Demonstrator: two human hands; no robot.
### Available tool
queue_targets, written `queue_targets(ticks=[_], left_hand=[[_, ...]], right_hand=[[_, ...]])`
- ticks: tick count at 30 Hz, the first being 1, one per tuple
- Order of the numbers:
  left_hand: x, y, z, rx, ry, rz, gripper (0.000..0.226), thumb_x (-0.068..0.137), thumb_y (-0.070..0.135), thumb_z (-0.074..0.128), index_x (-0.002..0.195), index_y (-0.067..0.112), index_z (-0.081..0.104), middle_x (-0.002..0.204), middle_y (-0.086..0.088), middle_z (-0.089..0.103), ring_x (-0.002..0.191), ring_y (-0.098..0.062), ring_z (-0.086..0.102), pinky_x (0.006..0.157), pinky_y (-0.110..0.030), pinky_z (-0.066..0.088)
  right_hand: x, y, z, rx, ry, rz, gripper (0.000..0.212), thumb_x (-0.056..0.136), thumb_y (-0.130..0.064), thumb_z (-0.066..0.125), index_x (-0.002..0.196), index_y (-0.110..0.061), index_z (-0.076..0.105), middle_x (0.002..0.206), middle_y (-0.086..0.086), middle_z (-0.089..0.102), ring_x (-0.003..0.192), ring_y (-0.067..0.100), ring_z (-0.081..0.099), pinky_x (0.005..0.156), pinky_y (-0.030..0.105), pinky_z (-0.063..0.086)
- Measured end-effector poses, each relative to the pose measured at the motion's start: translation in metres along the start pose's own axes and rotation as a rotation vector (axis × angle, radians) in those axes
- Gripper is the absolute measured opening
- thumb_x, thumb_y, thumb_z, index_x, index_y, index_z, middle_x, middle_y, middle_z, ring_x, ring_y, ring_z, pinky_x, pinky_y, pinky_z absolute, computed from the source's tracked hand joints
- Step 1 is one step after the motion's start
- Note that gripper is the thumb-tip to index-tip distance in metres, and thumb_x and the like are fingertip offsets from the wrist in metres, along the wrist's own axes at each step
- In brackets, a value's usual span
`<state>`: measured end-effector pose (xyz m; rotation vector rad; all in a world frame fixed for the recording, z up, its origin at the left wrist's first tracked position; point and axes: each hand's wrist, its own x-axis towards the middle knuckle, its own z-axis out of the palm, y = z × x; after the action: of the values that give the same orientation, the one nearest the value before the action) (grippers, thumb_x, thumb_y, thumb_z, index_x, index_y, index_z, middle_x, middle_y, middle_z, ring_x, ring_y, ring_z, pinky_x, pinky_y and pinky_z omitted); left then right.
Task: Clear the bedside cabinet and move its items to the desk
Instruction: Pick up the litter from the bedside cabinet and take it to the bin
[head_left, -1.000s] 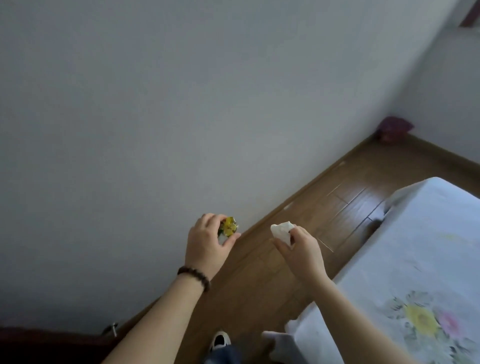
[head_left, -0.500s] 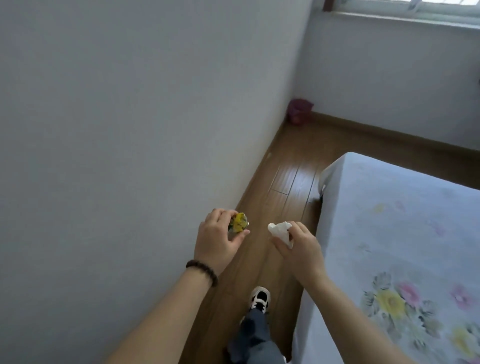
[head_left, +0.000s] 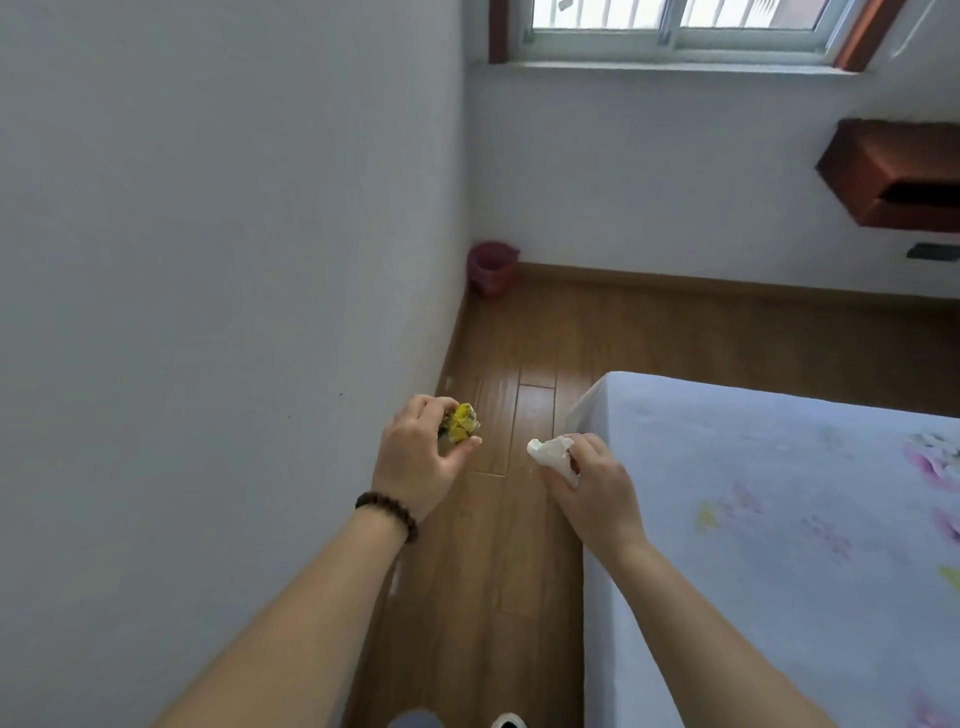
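Note:
My left hand (head_left: 421, 457) grips a small crumpled yellow wrapper (head_left: 460, 423) between thumb and fingers, held out over the wooden floor beside the white wall. A dark bead bracelet circles that wrist. My right hand (head_left: 592, 483) holds a crumpled white tissue (head_left: 551, 451) in its curled fingers, just left of the bed's corner. Both hands are at about the same height, a short gap apart. Neither the bedside cabinet nor the desk is identifiable in this view.
A bed (head_left: 779, 519) with a pale floral sheet fills the right. A narrow strip of wooden floor (head_left: 498, 571) runs between bed and wall. A pink bin (head_left: 491, 267) stands in the far corner. A brown wall-mounted shelf (head_left: 893, 176) hangs at right under the window (head_left: 675, 26).
The view has swung right and up, bringing the window, far wall and wall shelf into sight. Both hands keep the same hold on the wrapper and the tissue.

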<state>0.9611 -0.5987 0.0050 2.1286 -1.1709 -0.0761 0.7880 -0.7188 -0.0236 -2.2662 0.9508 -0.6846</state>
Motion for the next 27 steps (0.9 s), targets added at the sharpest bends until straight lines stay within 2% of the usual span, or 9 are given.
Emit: queue_targets(ticks=[7, 13, 17, 23, 27], left_hand=[[0.147, -0.037, 0.047, 0.024, -0.012, 0.018, 0.038, 0.079, 0.035, 0.073, 0.108, 0.013, 0.061, 0.100, -0.003, 0.060, 0.091, -0.018, 0.055, 0.082, -0.039, 0.050], [0.298, -0.105, 0.091, 0.069, 0.004, -0.007, 0.038, 0.080, 0.040, 0.071, 0.107, 0.015, 0.062, 0.099, -0.001, 0.060, 0.090, -0.015, 0.054, 0.080, -0.024, 0.039], [0.408, -0.145, 0.106, 0.092, -0.028, -0.064, 0.041, 0.082, 0.044, 0.067, 0.111, 0.016, 0.061, 0.101, -0.001, 0.060, 0.093, -0.015, 0.053, 0.080, -0.021, 0.035], [0.552, -0.172, 0.132, 0.085, -0.039, -0.114, 0.045, 0.085, 0.047, 0.061, 0.114, 0.013, 0.058, 0.105, -0.003, 0.060, 0.096, -0.017, 0.054, 0.084, -0.026, 0.040], [0.631, -0.187, 0.163, 0.043, -0.034, -0.185, 0.046, 0.086, 0.049, 0.058, 0.114, 0.013, 0.057, 0.106, -0.004, 0.060, 0.095, -0.017, 0.055, 0.084, -0.028, 0.047]], right_hand=[[0.157, 0.031, 0.033, -0.025, 0.029, -0.007, 0.026, 0.083, -0.035, 0.068, 0.093, -0.012, 0.061, 0.090, 0.000, 0.060, 0.073, 0.016, 0.055, 0.061, 0.033, 0.049], [0.318, 0.062, 0.094, -0.076, 0.014, 0.031, 0.025, 0.082, -0.033, 0.068, 0.092, -0.012, 0.061, 0.089, -0.003, 0.058, 0.073, 0.016, 0.055, 0.060, 0.028, 0.045], [0.436, 0.068, 0.120, -0.089, 0.016, 0.083, 0.025, 0.081, -0.032, 0.070, 0.095, -0.013, 0.061, 0.089, -0.006, 0.056, 0.074, 0.016, 0.055, 0.063, 0.026, 0.038], [0.576, 0.083, 0.133, -0.110, 0.030, 0.141, 0.029, 0.082, -0.033, 0.069, 0.094, -0.009, 0.061, 0.090, -0.001, 0.058, 0.077, 0.017, 0.055, 0.064, 0.033, 0.046], [0.650, 0.108, 0.148, -0.089, 0.005, 0.166, 0.027, 0.083, -0.037, 0.066, 0.095, -0.013, 0.061, 0.090, -0.004, 0.056, 0.077, 0.013, 0.055, 0.063, 0.030, 0.048]])
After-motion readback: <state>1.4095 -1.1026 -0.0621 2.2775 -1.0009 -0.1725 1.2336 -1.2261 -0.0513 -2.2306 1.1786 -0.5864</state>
